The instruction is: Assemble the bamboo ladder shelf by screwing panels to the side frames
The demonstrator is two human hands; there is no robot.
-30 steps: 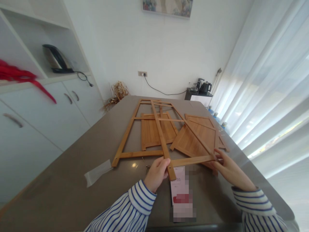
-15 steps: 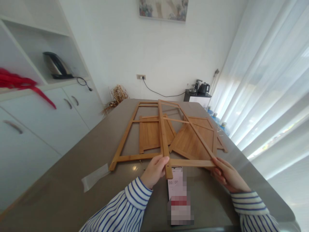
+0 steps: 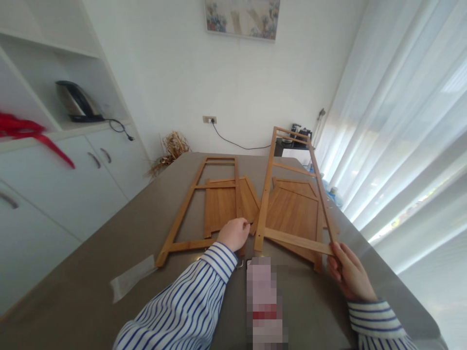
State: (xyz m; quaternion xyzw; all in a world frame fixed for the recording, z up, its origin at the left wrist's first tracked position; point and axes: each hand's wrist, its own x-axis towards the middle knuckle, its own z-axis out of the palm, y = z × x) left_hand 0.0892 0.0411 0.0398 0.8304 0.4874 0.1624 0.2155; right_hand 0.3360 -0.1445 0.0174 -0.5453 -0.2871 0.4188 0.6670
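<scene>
Two bamboo ladder-shaped frames are on the grey table (image 3: pixel 87 287). The left frame (image 3: pixel 181 217) lies flat over a bamboo panel (image 3: pixel 222 204). The right frame (image 3: pixel 270 187) is tilted up, its far end raised off the table above a second panel (image 3: pixel 294 211). My right hand (image 3: pixel 346 272) is closed around the raised frame's near right corner. My left hand (image 3: pixel 235 233) rests with curled fingers on the flat frame's right rail, next to the raised frame's near left foot. What its fingers pinch, if anything, is too small to make out.
A blurred phone (image 3: pixel 262 301) lies on the table between my arms, and a clear plastic bag (image 3: pixel 133 279) lies to the left. White cabinets with a kettle (image 3: pixel 75 99) line the left wall. A low stand with another kettle (image 3: pixel 294 138) and curtains (image 3: pixel 401 121) are at the right.
The second frame lay crossed over the flat one; it has swung right and its far end has risen. My left hand let go of it and came down on the flat frame.
</scene>
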